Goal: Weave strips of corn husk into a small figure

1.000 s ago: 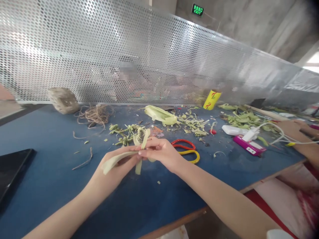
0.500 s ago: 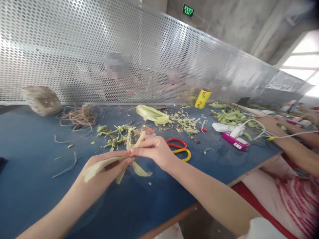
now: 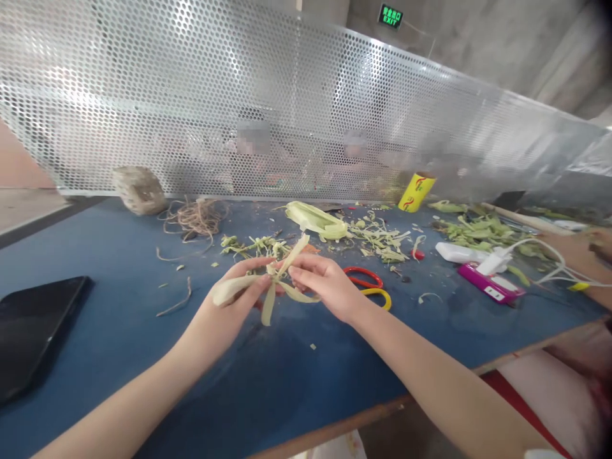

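My left hand (image 3: 241,294) and my right hand (image 3: 325,282) meet above the blue table, both closed on pale corn husk strips (image 3: 268,306). The strips come together between my fingertips and fan out to the left, upward, downward and right. Just behind my hands lie several knotted or braided green husk pieces (image 3: 258,245), partly covered by them. A folded bundle of green corn husk (image 3: 315,221) rests farther back. To the right of my right hand are scissors with one red and one yellow handle loop (image 3: 380,297); their blades are hidden.
Twine (image 3: 194,218) lies in a loose heap near a woven-looking block (image 3: 139,190). A dark phone-like slab (image 3: 36,331) is at left. Husk scraps (image 3: 382,239), a yellow can-shaped roll (image 3: 417,192), a purple power strip (image 3: 490,283) with white cable, and a co-worker's arm (image 3: 581,261) are right.
The view has swung left, bringing the dark slab into sight. My hands have turned the strips, which now spread out like a star, and my right hand has shifted its hold.
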Action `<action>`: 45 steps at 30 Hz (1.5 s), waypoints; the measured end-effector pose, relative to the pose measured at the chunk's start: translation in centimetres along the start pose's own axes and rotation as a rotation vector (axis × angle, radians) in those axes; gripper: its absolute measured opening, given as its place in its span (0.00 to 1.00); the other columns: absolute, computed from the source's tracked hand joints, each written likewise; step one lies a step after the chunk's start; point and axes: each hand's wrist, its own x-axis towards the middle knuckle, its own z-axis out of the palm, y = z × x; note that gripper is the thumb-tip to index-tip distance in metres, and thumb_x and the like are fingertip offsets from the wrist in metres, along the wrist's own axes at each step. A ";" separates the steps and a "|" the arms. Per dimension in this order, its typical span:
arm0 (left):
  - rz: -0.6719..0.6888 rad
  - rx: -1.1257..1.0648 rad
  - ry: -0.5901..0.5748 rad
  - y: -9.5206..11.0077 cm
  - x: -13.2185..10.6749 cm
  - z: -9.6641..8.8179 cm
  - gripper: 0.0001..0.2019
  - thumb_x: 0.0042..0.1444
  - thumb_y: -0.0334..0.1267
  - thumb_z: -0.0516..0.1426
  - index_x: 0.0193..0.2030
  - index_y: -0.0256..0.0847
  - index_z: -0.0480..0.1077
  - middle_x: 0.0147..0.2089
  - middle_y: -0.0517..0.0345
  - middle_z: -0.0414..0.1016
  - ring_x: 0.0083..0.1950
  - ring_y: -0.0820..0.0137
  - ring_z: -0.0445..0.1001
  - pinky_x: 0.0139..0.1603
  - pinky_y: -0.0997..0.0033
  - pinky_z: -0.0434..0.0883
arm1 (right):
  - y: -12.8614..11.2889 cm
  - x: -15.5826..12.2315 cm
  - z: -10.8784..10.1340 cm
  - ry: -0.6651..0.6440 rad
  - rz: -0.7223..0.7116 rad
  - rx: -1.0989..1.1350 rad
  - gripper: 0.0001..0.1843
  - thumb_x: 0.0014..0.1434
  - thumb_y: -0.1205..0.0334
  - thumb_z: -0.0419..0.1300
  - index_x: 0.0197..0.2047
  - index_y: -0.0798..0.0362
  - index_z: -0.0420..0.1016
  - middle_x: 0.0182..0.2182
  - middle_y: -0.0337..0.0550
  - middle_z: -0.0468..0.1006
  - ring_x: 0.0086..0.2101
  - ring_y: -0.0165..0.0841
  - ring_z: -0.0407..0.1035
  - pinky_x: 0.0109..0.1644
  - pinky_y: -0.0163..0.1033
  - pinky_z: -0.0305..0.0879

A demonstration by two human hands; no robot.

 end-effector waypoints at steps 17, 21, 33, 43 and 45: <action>-0.043 0.003 -0.182 -0.6 -0.5 0.1 0.31 0.47 0.41 0.58 0.56 0.39 0.49 0.25 0.57 0.77 0.31 0.62 0.77 0.28 0.68 0.70 | -0.1 -0.7 0.2 -0.032 -0.165 -0.487 0.07 0.49 0.61 0.59 0.33 0.55 0.74 0.24 0.37 0.68 0.23 0.24 0.59 0.26 0.31 0.56; -0.069 -0.086 -0.226 -0.7 -0.6 0.4 0.33 0.45 0.42 0.59 0.55 0.37 0.48 0.24 0.56 0.77 0.29 0.62 0.76 0.25 0.70 0.68 | -0.2 -0.8 0.4 -0.043 -0.108 -0.458 0.04 0.49 0.66 0.57 0.31 0.55 0.71 0.26 0.38 0.70 0.24 0.25 0.63 0.27 0.31 0.59; -0.040 0.005 -0.153 -0.7 -0.7 0.3 0.22 0.47 0.39 0.58 0.50 0.40 0.63 0.28 0.57 0.78 0.31 0.65 0.77 0.27 0.73 0.69 | -0.5 -0.8 0.5 -0.105 0.030 -0.184 0.10 0.50 0.62 0.59 0.37 0.52 0.63 0.27 0.36 0.70 0.27 0.28 0.68 0.34 0.35 0.64; -0.138 -0.233 -0.160 -0.6 -0.3 0.1 0.11 0.45 0.36 0.61 0.36 0.35 0.72 0.31 0.54 0.80 0.35 0.64 0.78 0.37 0.72 0.74 | -0.7 -0.8 -0.6 -0.022 -0.100 -0.345 0.18 0.51 0.61 0.59 0.44 0.48 0.57 0.27 0.34 0.68 0.24 0.25 0.64 0.28 0.33 0.62; -0.201 -0.300 -0.118 -0.3 -0.3 0.2 0.11 0.45 0.36 0.61 0.37 0.35 0.72 0.32 0.52 0.80 0.36 0.64 0.77 0.39 0.71 0.74 | -0.9 -0.8 -0.9 0.032 -0.187 -0.471 0.17 0.52 0.61 0.57 0.45 0.48 0.58 0.28 0.35 0.68 0.26 0.26 0.63 0.30 0.34 0.62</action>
